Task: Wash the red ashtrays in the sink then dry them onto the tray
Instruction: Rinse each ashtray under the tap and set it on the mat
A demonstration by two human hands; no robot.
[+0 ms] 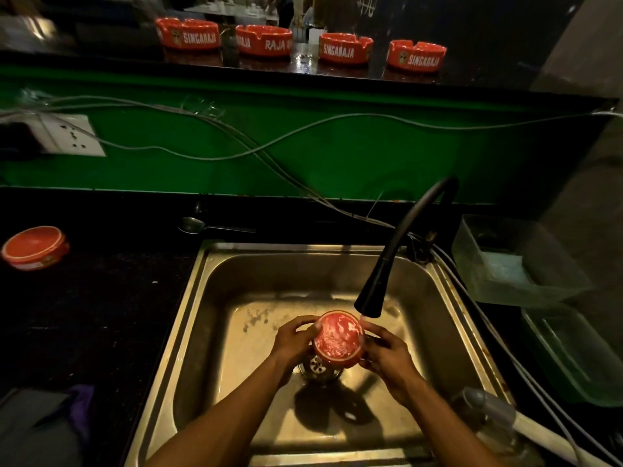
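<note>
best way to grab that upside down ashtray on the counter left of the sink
Probably from above, fingers and thumb on opposite sides of the round wall of the upside-down ashtray. Its flat base faces up and offers no edge, and its open rim lies against the counter, so only the side wall gives purchase.

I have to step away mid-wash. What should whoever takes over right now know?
Hands: left hand and right hand both grip one ashtray, bottom up, at the running tap over the sink.
Elsewhere: one ashtray upside down on the left counter; four upright on the back ledge.
Done: possibly the counter one.
Left: finish rinsing, wash the rest, dry all onto the tray.
</note>
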